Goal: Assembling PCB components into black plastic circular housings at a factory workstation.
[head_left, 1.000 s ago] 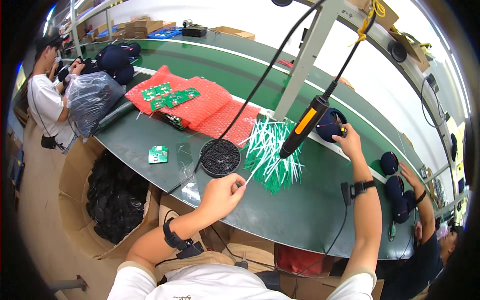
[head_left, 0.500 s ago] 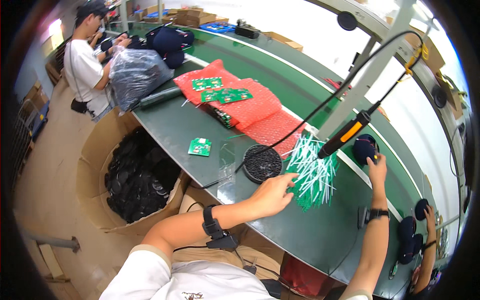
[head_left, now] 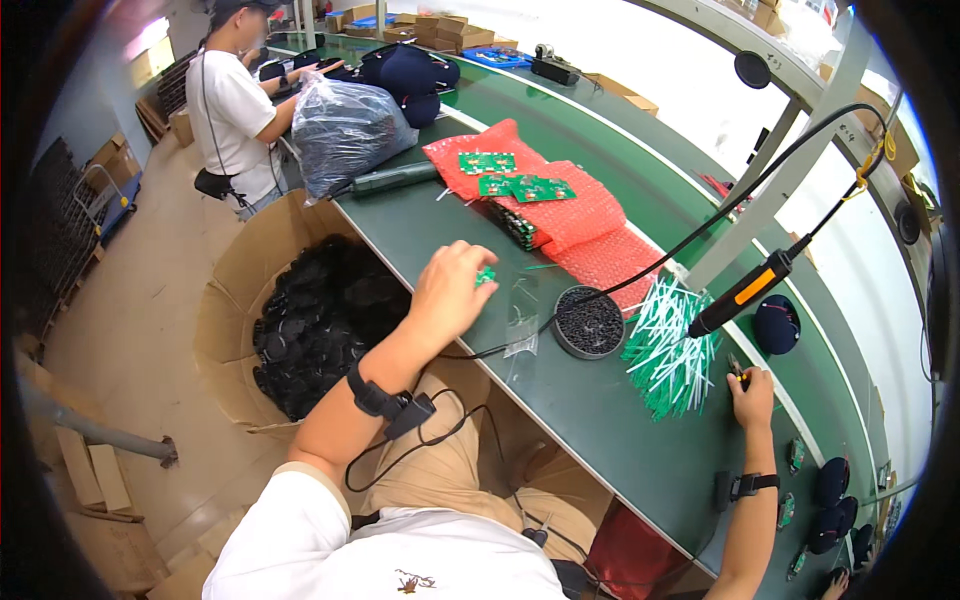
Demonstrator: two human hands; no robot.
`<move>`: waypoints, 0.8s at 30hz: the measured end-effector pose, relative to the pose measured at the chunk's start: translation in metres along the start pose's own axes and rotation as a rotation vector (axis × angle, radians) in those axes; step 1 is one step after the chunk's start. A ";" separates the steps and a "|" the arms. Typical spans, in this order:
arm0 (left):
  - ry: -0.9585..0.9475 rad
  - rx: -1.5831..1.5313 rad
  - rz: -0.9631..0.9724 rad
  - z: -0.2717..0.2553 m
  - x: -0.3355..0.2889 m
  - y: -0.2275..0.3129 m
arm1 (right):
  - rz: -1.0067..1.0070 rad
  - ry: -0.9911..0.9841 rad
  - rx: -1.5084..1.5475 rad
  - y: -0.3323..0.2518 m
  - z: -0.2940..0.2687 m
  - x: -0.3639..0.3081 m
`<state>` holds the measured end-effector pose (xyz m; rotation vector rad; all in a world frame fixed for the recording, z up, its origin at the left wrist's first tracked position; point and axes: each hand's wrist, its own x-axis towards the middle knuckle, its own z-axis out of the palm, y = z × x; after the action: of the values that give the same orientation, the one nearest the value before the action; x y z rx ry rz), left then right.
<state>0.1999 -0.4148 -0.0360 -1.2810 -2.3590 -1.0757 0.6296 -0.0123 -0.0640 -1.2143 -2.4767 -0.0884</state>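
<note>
My left hand [head_left: 447, 295] is over the near left part of the table, its thumb and fingers closed around a small green circuit board [head_left: 486, 275]; the fingers cover most of it. My right hand [head_left: 753, 402] grips a small pair of pliers [head_left: 738, 373] with yellow and black handles, jaws pointing away from me. Just beyond it sits a rounded navy cap-like piece [head_left: 777, 325]. Left of the pliers lies a pile of white and green strips [head_left: 672, 345]. Between my hands stands a round dish [head_left: 589, 322] full of small dark parts.
A black and orange electric screwdriver [head_left: 742, 294] hangs above the strips. Circuit boards [head_left: 540, 188] lie on red bubble wrap [head_left: 590, 205]. A carton [head_left: 225, 330] of black discs stands at the table's left edge. Across the table a person [head_left: 235, 110] works behind a plastic bag [head_left: 350, 135].
My left hand has moved left from beside the dish to the circuit board and closed on it. My right hand has left the navy piece and now holds the pliers. The view has shifted.
</note>
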 end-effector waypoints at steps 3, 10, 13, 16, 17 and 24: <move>-0.059 0.079 -0.034 0.005 -0.007 -0.034 | -0.013 -0.049 0.012 0.008 0.002 0.003; 0.177 -0.365 -0.150 -0.013 -0.065 -0.038 | 0.027 -0.096 0.418 -0.025 -0.073 -0.025; 0.030 -0.550 -0.350 -0.068 -0.100 -0.055 | 0.095 -0.229 0.604 -0.083 -0.123 -0.089; 0.000 -0.947 -0.524 -0.139 -0.108 -0.118 | 0.047 -0.270 0.723 -0.156 -0.143 -0.160; 0.067 -0.848 -0.644 -0.161 -0.102 -0.149 | 0.020 -0.265 0.731 -0.179 -0.137 -0.173; -0.080 -0.375 -1.178 -0.163 -0.097 -0.398 | -0.147 -0.142 0.613 -0.289 -0.067 -0.176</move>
<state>-0.0830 -0.7258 -0.1676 0.1945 -3.0681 -1.8046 0.5243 -0.3391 -0.0344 -0.7946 -2.4263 0.6879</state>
